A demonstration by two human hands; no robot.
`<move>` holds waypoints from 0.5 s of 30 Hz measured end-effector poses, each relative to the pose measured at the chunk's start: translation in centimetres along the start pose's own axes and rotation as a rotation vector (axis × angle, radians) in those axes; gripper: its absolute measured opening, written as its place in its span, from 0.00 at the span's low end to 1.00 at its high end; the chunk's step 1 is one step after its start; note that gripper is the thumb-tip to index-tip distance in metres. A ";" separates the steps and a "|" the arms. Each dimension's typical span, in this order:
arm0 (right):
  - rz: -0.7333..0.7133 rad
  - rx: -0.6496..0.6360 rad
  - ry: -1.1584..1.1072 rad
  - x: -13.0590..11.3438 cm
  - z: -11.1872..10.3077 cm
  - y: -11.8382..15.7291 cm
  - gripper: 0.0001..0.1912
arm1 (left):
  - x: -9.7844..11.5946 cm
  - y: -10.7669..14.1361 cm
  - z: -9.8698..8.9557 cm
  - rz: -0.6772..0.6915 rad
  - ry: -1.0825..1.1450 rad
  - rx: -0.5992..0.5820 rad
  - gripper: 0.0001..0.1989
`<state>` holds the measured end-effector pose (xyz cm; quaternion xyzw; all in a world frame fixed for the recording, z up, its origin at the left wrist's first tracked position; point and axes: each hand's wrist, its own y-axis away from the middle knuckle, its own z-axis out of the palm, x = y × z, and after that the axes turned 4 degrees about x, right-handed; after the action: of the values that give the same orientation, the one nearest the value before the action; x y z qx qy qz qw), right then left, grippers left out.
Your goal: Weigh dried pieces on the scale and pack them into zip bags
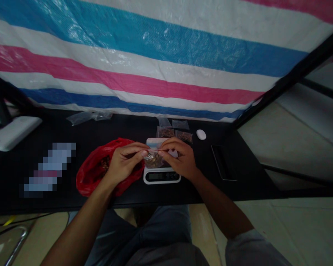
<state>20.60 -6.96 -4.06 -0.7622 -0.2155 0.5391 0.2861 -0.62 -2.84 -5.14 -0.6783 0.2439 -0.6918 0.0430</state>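
both hands pinch the top of a small clear bag (153,159) of brown bits, with fingers and thumbs pressed together on it. the left hand (124,164) and right hand (181,157) hold it just over a digital scale (161,176) on a black table (188,192). the scale's screen is too dark to read. a red plastic bag (93,173) lies under the left hand, and small bags (165,132) of brown bits sit behind the scale.

Head-worn camera, looking forward and down
It looked from the person's head; the left hand (124,164) and right hand (181,157) sat close, over a black desk (58,129); a striped tarpaulin (144,62) hung beyond.
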 end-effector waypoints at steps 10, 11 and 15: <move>0.110 0.266 -0.095 1.5 -0.9 -0.6 0.09 | 0.5 -3.0 -0.2 0.017 -0.215 0.401 0.12; 0.131 0.266 -0.091 1.6 -1.0 -0.7 0.09 | 0.4 -3.8 0.0 0.049 -0.255 0.426 0.12; 0.190 0.248 -0.128 1.6 -1.2 -0.8 0.14 | 0.0 -5.8 0.3 0.149 -0.467 0.275 0.16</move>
<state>22.26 -5.65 -4.32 -0.7019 -0.0922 0.6339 0.3116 1.18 2.11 -2.83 -0.7873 0.1806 -0.5382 0.2406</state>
